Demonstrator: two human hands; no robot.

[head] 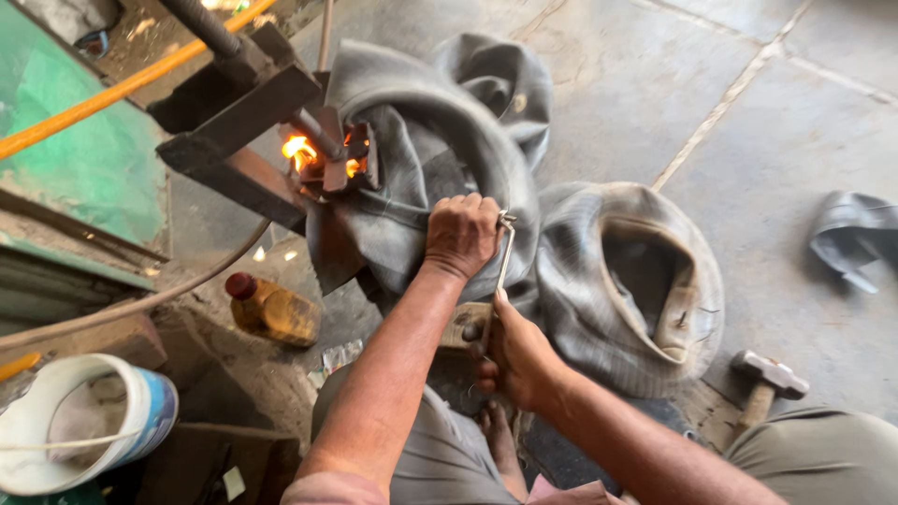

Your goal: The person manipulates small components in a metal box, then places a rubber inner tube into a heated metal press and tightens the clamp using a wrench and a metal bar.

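Left hand point(461, 234), centre frame: fist clenched on folded black rubber inner tube point(421, 140), pressing it down, knuckles up. Thin metal tool point(505, 252) with hooked tip right at the thumb side of that fist, shaft running down toward lower centre.

Right hand point(516, 360), lower centre: fingers wrapped tight round wooden handle point(465, 324) of the same tool, thumb up along the shaft.

Tube draped from upper centre down to mid frame, upper fold clamped in dark iron press point(238, 112) at upper left. Small flames point(299, 150) burning at the clamp plate, touching the tube edge.

Second slack tube loop point(645, 281) just right of the hands, open mouth facing up. Loose rubber scrap point(851, 238) at far right on the stone floor, well apart.

Hammer point(767, 379) lower right, head on floor, near a knee. Amber bottle with red cap point(271, 309) lying left of the left forearm. White bucket point(79, 421) lower left corner. Orange pipe point(112, 93) running diagonally across upper left. Bare foot point(500, 440) visible between the forearms, bottom centre.
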